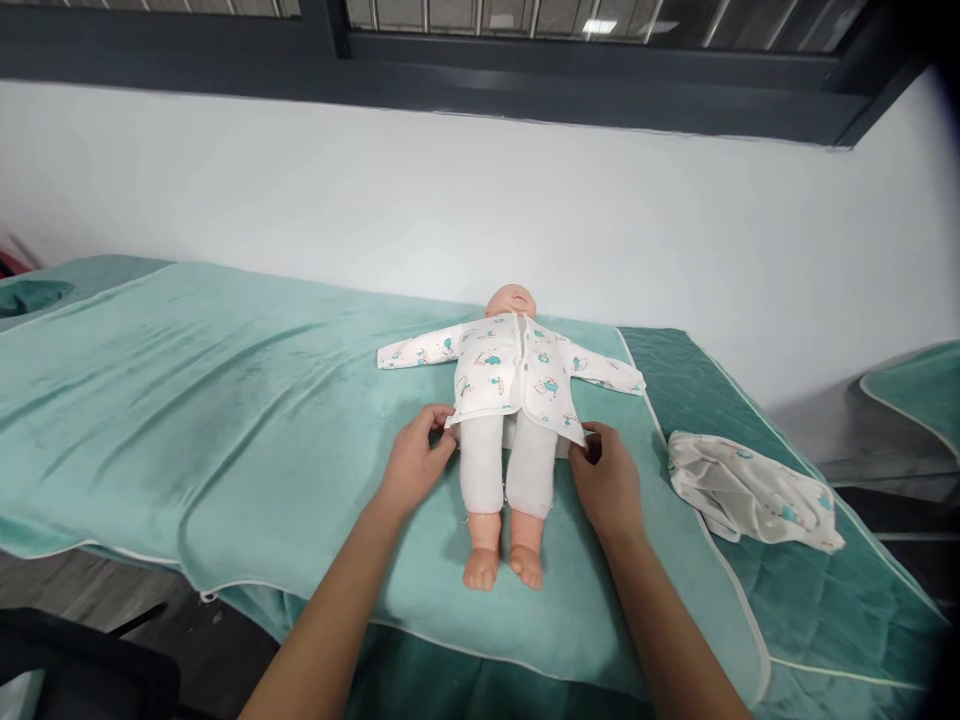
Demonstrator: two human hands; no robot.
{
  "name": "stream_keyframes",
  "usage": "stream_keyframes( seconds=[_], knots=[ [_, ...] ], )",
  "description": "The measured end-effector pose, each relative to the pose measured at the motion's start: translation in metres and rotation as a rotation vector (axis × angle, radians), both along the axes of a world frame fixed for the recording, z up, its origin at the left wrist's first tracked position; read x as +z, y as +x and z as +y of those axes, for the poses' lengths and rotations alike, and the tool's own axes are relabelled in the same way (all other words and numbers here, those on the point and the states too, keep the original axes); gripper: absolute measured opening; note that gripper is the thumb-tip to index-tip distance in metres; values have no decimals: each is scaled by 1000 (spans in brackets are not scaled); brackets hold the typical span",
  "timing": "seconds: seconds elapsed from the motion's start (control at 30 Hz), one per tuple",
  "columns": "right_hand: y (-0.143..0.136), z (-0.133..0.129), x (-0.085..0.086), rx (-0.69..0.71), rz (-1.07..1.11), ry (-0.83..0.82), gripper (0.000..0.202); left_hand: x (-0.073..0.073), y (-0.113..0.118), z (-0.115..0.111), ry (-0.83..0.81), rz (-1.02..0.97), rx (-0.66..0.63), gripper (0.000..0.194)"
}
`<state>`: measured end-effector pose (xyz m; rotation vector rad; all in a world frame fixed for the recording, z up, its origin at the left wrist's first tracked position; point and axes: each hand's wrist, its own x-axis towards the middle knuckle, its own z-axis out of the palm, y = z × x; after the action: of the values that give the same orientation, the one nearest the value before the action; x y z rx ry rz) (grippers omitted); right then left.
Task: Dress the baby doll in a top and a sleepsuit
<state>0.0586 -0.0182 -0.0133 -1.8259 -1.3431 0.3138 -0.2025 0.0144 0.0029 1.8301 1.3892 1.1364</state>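
A baby doll (482, 550) lies on its back on a light green blanket, head toward the wall and bare feet toward me. It wears a white long-sleeved jacket (491, 375) with small teal prints, its sleeves spread out to both sides. White cloth covers the doll's legs down to the shins. My left hand (420, 455) pinches the jacket's lower left corner. At the lower right corner, my right hand (609, 478) is closed on the hem in the same way. The jacket front meets along the middle, with a small gap near the hem.
The light green blanket (285, 450) lies over a darker quilted mat (810, 610). A crumpled white printed garment (754, 490) rests on the mat to the right. Behind is a white wall (420, 200) below a dark window frame (585, 85). A black object (90, 650) stands at the lower left.
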Motion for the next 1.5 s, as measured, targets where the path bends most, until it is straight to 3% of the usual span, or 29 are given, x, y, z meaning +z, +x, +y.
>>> stream_keyframes(
  seconds=[0.17,0.47,0.7,0.8,0.93,1.07,1.17,1.27,1.37,1.5],
  knots=[
    [1,0,1,-53,59,44,38,-1,1,-5,18,138,106,15],
    [1,-1,1,-94,-20,-20,34,-5,2,-6,88,395,207,23],
    [3,1,-7,-21,-159,103,31,-6,4,-6,155,376,191,18],
    [0,1,-6,64,-209,309,35,-2,3,-8,288,298,150,16],
    [-5,-2,-1,230,-310,496,35,5,7,-7,459,228,47,26],
    [-7,-2,0,318,-328,510,32,16,25,1,444,267,-2,34],
    [-6,-2,0,329,-285,486,29,29,43,5,396,379,48,42],
    [-5,-1,-1,337,-213,468,23,39,56,7,358,447,113,36],
    [-3,-1,-1,293,-102,438,14,36,57,10,340,273,149,18],
    [-3,-2,0,246,-69,420,11,16,43,19,121,-402,271,21]
  ],
)
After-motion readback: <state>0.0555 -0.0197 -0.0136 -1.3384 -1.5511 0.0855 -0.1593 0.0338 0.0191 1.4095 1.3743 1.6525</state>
